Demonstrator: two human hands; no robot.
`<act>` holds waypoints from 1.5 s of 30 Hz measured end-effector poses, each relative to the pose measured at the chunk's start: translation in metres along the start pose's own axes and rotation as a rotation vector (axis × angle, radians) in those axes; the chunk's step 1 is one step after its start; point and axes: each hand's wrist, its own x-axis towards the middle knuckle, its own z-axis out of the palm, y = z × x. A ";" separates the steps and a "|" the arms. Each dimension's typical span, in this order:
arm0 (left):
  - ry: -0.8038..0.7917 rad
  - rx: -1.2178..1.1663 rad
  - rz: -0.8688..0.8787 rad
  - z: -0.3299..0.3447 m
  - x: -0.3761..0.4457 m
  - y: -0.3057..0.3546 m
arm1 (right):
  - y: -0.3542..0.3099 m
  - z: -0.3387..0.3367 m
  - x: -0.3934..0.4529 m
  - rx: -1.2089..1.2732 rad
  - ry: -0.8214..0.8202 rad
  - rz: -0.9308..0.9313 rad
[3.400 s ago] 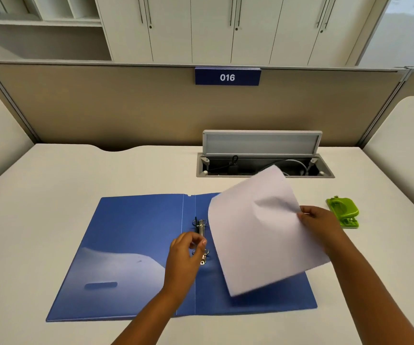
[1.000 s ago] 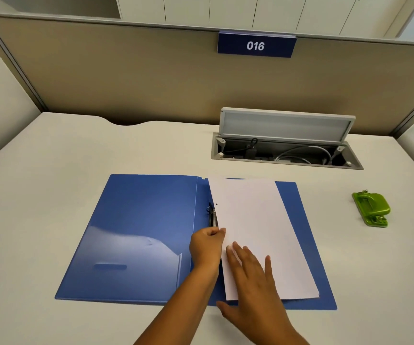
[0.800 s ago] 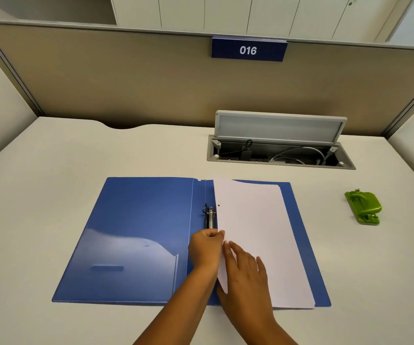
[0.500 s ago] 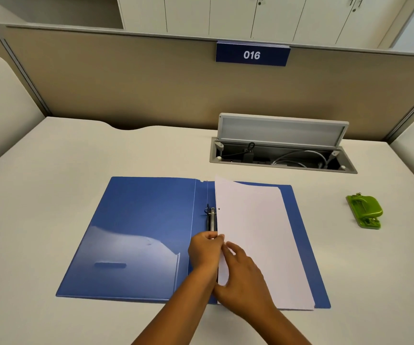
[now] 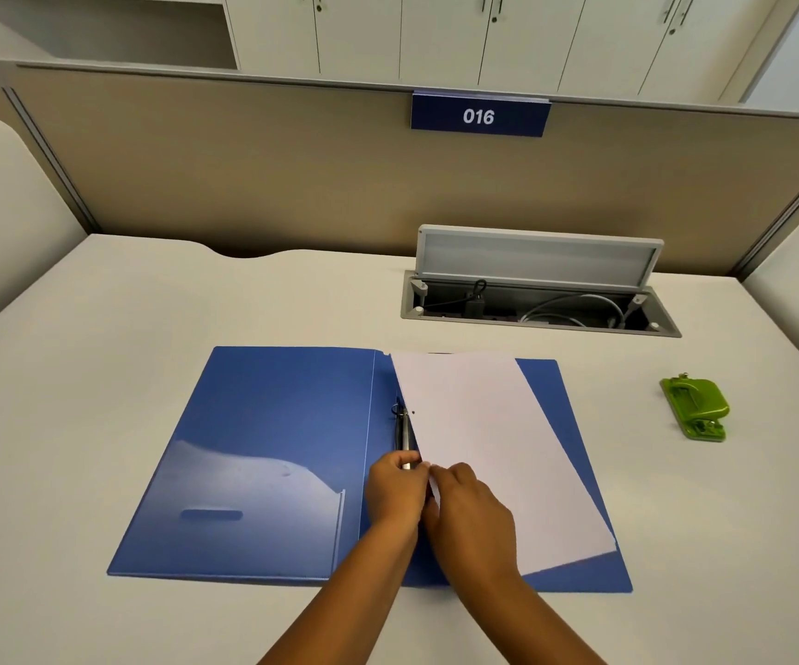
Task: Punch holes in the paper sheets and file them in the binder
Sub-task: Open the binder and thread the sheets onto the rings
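Observation:
An open blue binder lies flat on the desk in front of me. A white paper sheet with a punched hole near its left edge rests slightly skewed on the binder's right half. The metal ring mechanism shows beside that edge; its lower end is hidden by my hands. My left hand is curled at the lower ring. My right hand pinches the sheet's left edge right next to it. A green hole punch sits apart at the right.
An open cable tray with a raised lid is sunk into the desk behind the binder. A beige partition with a "016" sign closes off the back. White side panels stand at both sides of the desk.
The sheet was held in the air, then laid on the binder's right half. My right hand went from lying flat on it to pinching its left edge beside my left hand.

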 end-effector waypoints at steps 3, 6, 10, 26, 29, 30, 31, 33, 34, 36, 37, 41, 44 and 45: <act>-0.031 -0.047 -0.007 -0.001 0.001 -0.001 | 0.003 -0.001 0.005 0.005 0.035 -0.023; -0.046 -0.084 -0.014 -0.003 0.003 -0.002 | 0.004 -0.003 0.010 0.005 0.045 -0.033; -0.031 -0.080 -0.008 -0.006 0.007 -0.006 | 0.001 0.000 0.013 -0.008 0.025 -0.046; -0.085 -0.007 0.068 -0.006 0.007 -0.025 | -0.001 -0.016 0.018 0.226 -0.056 0.072; -0.020 -0.022 0.070 -0.002 0.008 -0.024 | -0.003 -0.011 0.023 0.095 -0.057 0.039; 0.006 -0.028 0.072 -0.001 0.009 -0.024 | -0.004 -0.010 0.024 0.054 -0.051 0.017; 0.022 -0.034 0.072 -0.001 0.010 -0.024 | -0.004 -0.008 0.024 0.019 -0.045 -0.005; 0.030 -0.035 0.064 -0.001 0.010 -0.024 | -0.005 -0.006 0.024 -0.038 -0.032 -0.047; 0.025 -0.038 0.058 -0.001 0.010 -0.024 | -0.005 -0.004 0.024 -0.061 -0.025 -0.062; 0.003 -0.063 0.034 -0.001 0.011 -0.024 | -0.006 -0.003 0.025 -0.089 -0.020 -0.076; -0.008 -0.079 0.017 -0.001 0.010 -0.023 | -0.007 -0.002 0.026 -0.098 -0.021 -0.081; -0.016 -0.167 -0.054 -0.003 0.011 -0.021 | -0.010 0.000 0.028 -0.113 -0.023 -0.090; -0.041 -0.230 -0.084 -0.005 0.009 -0.019 | -0.012 0.001 0.028 -0.124 -0.015 -0.079; -0.051 -0.245 -0.088 -0.006 0.009 -0.019 | -0.012 0.002 0.028 -0.132 -0.013 -0.074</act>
